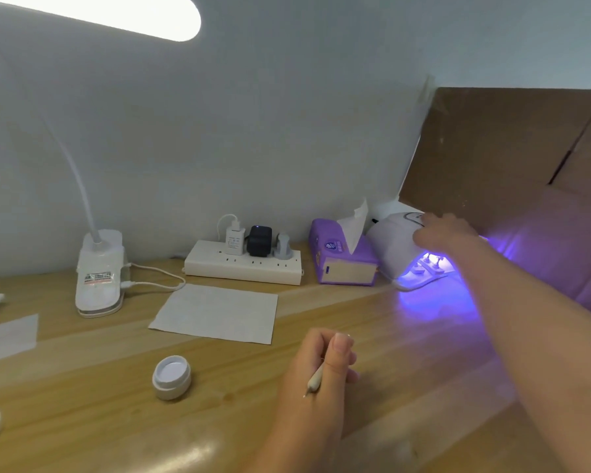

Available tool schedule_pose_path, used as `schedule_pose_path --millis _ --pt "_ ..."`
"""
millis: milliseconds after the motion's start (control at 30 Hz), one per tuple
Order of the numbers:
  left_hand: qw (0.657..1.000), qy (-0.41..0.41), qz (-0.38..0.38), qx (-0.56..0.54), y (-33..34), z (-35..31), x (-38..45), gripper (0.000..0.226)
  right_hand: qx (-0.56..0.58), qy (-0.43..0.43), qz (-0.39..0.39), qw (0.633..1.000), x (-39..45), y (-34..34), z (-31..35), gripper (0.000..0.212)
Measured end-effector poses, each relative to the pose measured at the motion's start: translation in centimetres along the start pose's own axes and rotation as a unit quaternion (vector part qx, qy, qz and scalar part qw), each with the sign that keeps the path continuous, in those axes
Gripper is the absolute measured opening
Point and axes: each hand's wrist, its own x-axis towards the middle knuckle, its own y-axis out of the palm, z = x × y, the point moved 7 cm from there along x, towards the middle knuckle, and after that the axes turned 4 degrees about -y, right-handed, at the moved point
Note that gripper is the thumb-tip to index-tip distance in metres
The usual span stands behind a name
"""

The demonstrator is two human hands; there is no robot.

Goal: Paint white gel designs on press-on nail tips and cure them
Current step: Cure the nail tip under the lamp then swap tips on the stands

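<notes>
Diagonally, brush (pixel 314 379) in left hand (pixel 316 373), tip down-left.

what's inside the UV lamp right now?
Inside the lit curing lamp, a holder with nail tips shows in the purple glow. The right hand rests on top; the forearm hides the opening's right side.

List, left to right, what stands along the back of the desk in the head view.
Desk lamp base → power strip → purple tissue pack → lit curing lamp, with the right hand resting on top.
</notes>
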Motion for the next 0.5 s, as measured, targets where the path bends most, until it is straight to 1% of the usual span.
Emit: schedule_pose_path --millis 100,233,367,500 --pt "1.0 -0.002 0.004 0.005 0.1 0.2 0.0 0.063 -0.026 -0.006 0.021 0.999 -0.3 -0.6 0.5 0.062" --pt "1.0 0.005 0.004 0.009 0.1 0.0 0.0 0.064 -0.067 -0.009 0.021 0.997 -0.5 -1.1 1.5 0.058" --pt "1.0 0.014 0.0 0.013 -0.1 0.1 0.0 0.063 -0.094 -0.009 0.04 0.995 -0.4 -2.0 2.0 0.06" --pt "0.999 0.02 0.005 0.027 0.0 0.1 0.0 0.062 -0.067 -0.005 0.046 0.997 -0.3 -1.9 1.7 0.06"
